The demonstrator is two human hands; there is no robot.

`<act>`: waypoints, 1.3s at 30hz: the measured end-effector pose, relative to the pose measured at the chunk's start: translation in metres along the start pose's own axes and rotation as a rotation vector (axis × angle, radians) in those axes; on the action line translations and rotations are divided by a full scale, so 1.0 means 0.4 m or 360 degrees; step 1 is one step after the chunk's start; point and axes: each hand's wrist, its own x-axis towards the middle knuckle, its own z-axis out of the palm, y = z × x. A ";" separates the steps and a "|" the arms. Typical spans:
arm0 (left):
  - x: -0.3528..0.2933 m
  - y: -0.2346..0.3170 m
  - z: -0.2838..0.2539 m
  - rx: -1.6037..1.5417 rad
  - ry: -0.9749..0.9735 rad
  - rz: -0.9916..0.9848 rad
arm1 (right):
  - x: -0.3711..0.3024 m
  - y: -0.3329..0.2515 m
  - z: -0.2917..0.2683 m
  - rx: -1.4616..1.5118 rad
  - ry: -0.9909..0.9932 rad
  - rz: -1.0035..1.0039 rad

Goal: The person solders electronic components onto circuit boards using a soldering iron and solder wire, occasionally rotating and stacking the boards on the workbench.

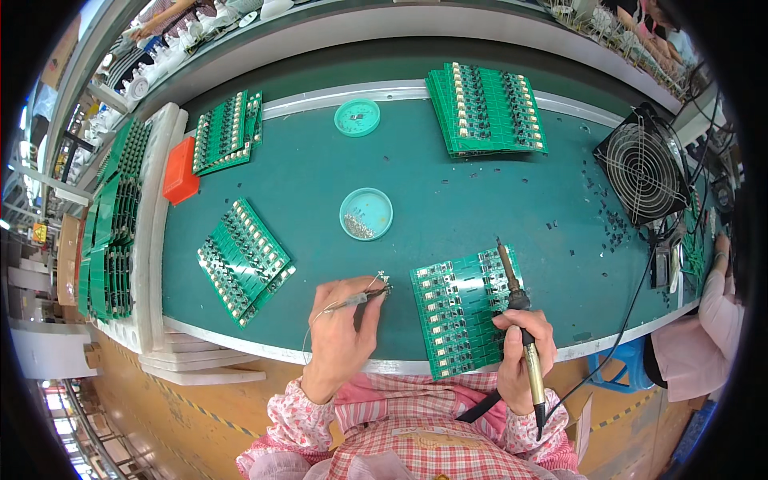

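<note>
My left hand (342,334) is closed above the near part of the bench. A thin strand of solder wire (327,309) loops out from between its fingers, and a small cluster of silvery metal parts (384,282) shows at the fingertips. Closed around the handle of a soldering iron (518,298) is my right hand (528,348). The iron points away from me over the right side of a green circuit board panel (458,316), which lies flat near the bench's front edge. Whether the tip touches the panel I cannot tell.
Two turquoise dishes (387,227) hold small parts. Stacked board panels (487,112) lie far right, others (244,260) at left. An orange-red box (181,170) stands by white foam (152,240). A black fan (640,164) stands right, beside scattered black bits (614,228).
</note>
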 end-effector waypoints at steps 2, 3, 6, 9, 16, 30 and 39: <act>0.002 -0.002 0.003 0.0002 0.0004 0.0021 | 0.002 0.000 0.000 0.0007 -0.0002 -0.0003; 0.002 -0.003 0.003 0.0004 0.0004 0.0034 | 0.002 -0.001 0.000 -0.0001 -0.0002 -0.0009; 0.001 -0.004 0.004 -0.0014 0.0031 0.0049 | 0.002 -0.002 0.000 -0.0017 -0.0005 -0.0014; 0.003 -0.004 0.002 0.0001 0.0035 0.0081 | 0.002 -0.003 -0.001 -0.0035 -0.0009 -0.0006; 0.005 -0.008 0.004 -0.0006 0.0039 0.0111 | 0.003 -0.007 0.000 -0.0050 -0.0017 0.0019; 0.006 -0.003 0.006 0.0005 0.0014 0.0136 | 0.003 -0.014 0.002 -0.0016 0.0019 0.0032; 0.008 0.007 -0.002 0.0052 0.0058 0.0167 | 0.005 -0.015 0.005 0.0039 0.0031 0.0035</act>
